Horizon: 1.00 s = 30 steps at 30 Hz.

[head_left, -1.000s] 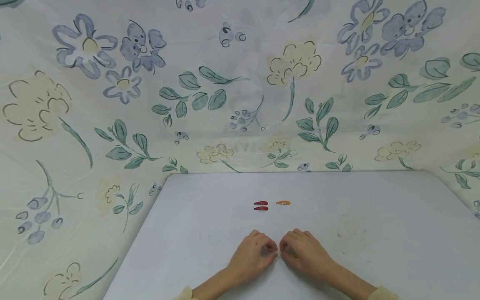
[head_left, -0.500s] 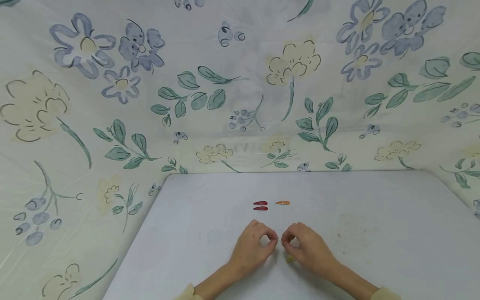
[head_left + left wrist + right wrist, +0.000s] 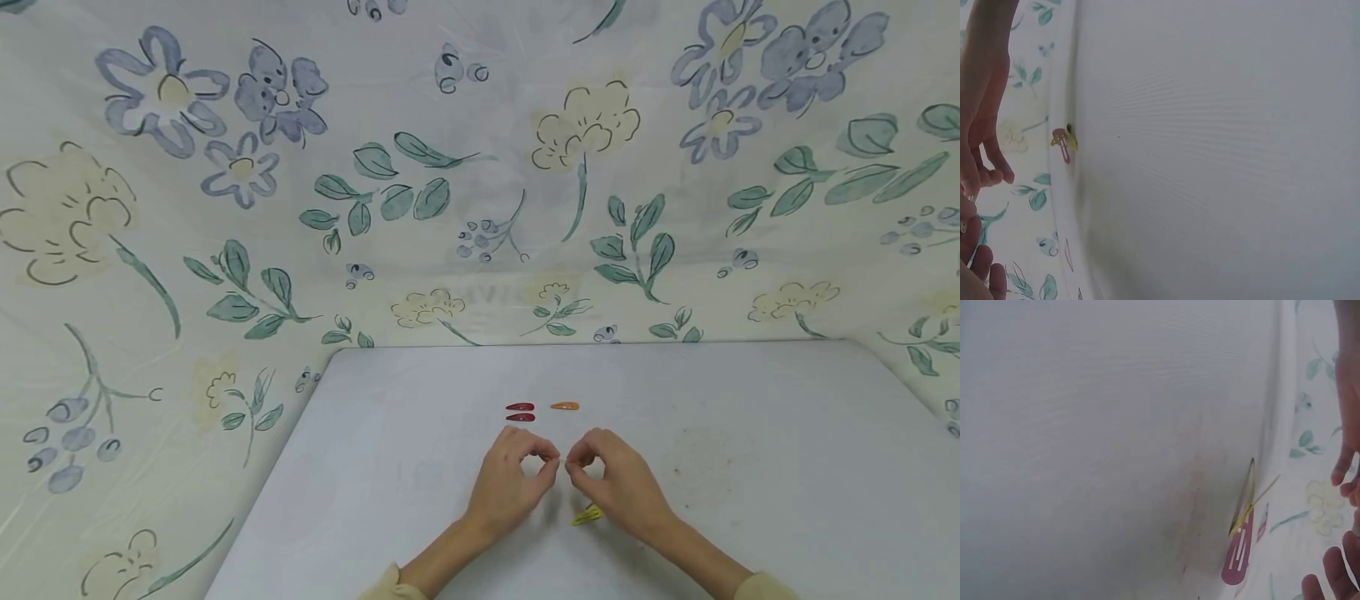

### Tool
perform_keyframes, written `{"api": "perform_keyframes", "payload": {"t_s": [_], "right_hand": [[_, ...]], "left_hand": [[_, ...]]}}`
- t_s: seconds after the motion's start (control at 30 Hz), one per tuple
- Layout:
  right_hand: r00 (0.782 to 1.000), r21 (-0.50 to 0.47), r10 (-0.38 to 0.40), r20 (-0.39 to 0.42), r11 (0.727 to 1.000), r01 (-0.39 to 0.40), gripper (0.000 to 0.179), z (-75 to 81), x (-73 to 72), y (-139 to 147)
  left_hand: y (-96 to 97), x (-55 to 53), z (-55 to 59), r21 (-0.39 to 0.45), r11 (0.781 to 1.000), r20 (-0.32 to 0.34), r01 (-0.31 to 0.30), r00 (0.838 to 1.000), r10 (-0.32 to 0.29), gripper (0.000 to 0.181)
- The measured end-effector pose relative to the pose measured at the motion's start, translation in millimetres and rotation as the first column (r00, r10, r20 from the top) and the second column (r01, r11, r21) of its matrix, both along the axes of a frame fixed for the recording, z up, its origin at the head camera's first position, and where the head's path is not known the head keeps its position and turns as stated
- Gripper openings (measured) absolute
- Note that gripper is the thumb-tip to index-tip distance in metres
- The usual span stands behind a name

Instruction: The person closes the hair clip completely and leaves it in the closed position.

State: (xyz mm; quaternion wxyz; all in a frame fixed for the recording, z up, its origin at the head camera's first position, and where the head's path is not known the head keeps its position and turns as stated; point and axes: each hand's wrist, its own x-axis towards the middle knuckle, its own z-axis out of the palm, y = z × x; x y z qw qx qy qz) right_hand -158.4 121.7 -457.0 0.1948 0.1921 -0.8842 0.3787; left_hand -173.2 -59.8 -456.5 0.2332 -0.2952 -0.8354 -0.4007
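Observation:
In the head view, my left hand and right hand meet fingertip to fingertip above the white table, thumb and index finger of each making a ring. Between them they pinch a small hair clip, nearly all hidden by the fingers; a pale end of the clip shows in the left wrist view. Below the right hand lies a yellow hair clip, its halves spread apart. A mauve hair clip lies against the yellow one in the right wrist view.
Farther back on the table lie two red hair clips, one behind the other, and an orange hair clip to their right. A flower-patterned cloth rises behind the table and along its left side.
Both hands have risen and moved away from the body, toward the red clips, still pinching together. The yellow clip under the right hand has come into view.

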Motion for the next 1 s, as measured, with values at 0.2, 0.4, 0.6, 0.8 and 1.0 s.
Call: {"api": "perform_keyframes", "payload": {"t_s": [0.2, 0.4, 0.6, 0.8, 1.0], "right_hand": [[0.996, -0.045, -0.079, 0.040, 0.996, 0.081, 0.024, 6.2, -4.1, -3.5], [0.994, -0.142, -0.110, 0.007, 0.984, 0.110, 0.022, 8.7, -10.1, -5.1], [0.993, -0.237, -0.119, -0.011, 0.965, 0.113, 0.020, 7.4, -16.6, -6.6], [0.988, -0.300, -0.151, 0.021, 0.942, 0.150, 0.016, 7.3, -21.5, -8.7], [0.982, -0.332, -0.189, 0.022, 0.925, 0.186, 0.015, 7.7, -25.6, -10.2]], "left_hand": [[7.0, -6.0, 3.8, 0.070, 0.997, 0.009, -0.021, 1.000, 0.020, 0.013], [15.1, -12.0, 7.6, 0.140, 0.989, 0.004, -0.047, 0.999, 0.047, 0.015], [21.5, -18.5, 6.8, 0.191, 0.978, -0.016, -0.079, 0.996, 0.084, 0.014], [29.2, -22.4, 5.9, 0.251, 0.962, -0.008, -0.109, 0.993, 0.114, 0.010], [35.4, -27.2, 4.6, 0.294, 0.946, -0.013, -0.135, 0.989, 0.145, 0.009]]}}
